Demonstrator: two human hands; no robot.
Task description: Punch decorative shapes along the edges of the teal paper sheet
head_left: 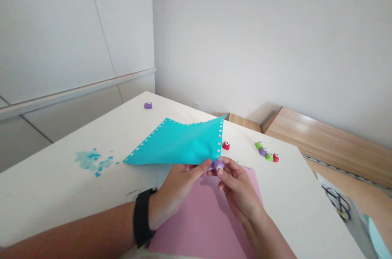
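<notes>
Turquoise paper sheet [180, 142] fills the head view at twelve o'clock from the hands, held up off the desk [284, 197], its edges lined with small punched shapes. The left hand [177, 191], a black wristband [141, 218] at its wrist, pinches the near edge between thumb and fingers. The right hand [239, 189] is clamped on a small purple craft punch [218, 164] at the sheet's lower corner; whether the paper sits inside its slot is hidden. A pink paper sheet [202, 222] lies beneath both hands. A lone purple punch [148, 105] stands at eleven o'clock, a cluster of red and green punches [269, 157] at two, and teal paper scraps [90, 160] at nine. A slack pinch could let the sheet slip and skew the cut, while pressing too close to the edge could tear it.
</notes>
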